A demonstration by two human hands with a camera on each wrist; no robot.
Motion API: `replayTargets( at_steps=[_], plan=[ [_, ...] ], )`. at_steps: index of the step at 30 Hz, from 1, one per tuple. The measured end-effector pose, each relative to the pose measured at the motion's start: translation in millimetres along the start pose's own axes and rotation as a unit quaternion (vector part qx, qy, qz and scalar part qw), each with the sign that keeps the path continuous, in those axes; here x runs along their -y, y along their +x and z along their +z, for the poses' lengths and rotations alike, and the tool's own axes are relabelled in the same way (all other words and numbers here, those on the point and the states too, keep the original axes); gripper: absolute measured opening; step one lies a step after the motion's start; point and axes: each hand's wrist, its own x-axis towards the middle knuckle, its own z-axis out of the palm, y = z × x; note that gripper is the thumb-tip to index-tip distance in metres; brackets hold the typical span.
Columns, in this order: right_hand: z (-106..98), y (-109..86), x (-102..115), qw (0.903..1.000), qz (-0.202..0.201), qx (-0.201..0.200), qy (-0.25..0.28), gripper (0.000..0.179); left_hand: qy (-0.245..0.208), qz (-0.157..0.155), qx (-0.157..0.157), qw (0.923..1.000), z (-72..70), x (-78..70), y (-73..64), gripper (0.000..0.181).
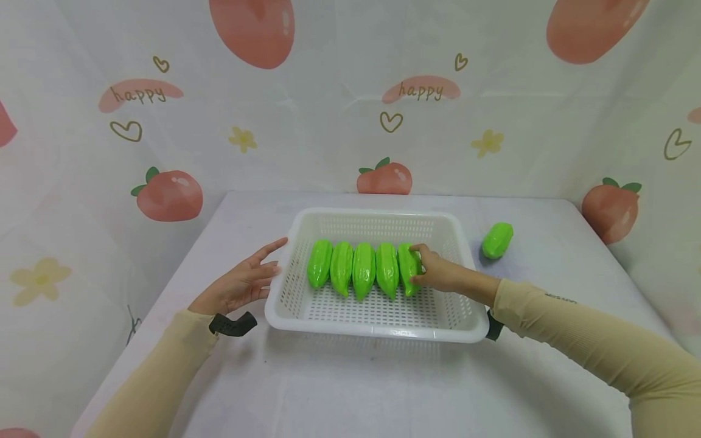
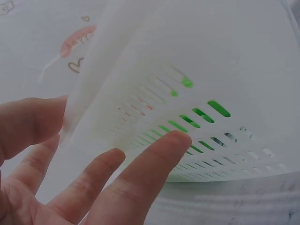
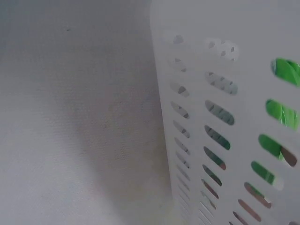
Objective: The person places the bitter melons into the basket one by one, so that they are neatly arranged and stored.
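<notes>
A white plastic basket [image 1: 378,333] with slotted walls stands on the table. Inside it, several glossy bright green, elongated pieces with pointed ends [image 1: 364,271] lie side by side in a row; their exact kind is unclear. My right hand [image 1: 438,272] reaches over the right rim and grips the rightmost green piece [image 1: 406,267] between thumb and fingers. In the right wrist view the basket wall [image 3: 197,70] hides most of that hand. My left hand [image 1: 243,283] is at the basket's left side, its fingers [image 2: 154,164] extended against the outer wall.
One more green piece [image 1: 497,241] lies on the table to the right of the basket. A white cloth covers the tabletop [image 1: 339,389]. Behind it hangs a white curtain [image 1: 317,121] printed with peaches, hearts and flowers.
</notes>
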Motion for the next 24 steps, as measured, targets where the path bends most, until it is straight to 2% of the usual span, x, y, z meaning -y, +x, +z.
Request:
replayTargets(
  at_steps=[9, 14, 24],
  plan=[
    [0.1, 0.4, 0.4, 0.9999, 0.009, -0.003, -0.006, 0.076, -0.009, 0.002, 0.009, 0.9999, -1.2, 0.2, 0.0, 0.069],
    [0.3, 0.4, -0.4, 1.0, 0.008, -0.002, -0.004, 0.076, -0.01, -0.004, 0.0, 0.9999, -0.4, -0.1, -0.4, 0.068],
    [0.0, -0.5, 1.0, 0.9999, 0.012, -0.002, 0.0, 0.076, 0.004, 0.001, 0.001, 1.0, -0.9, -0.1, 0.8, 0.069]
  ],
)
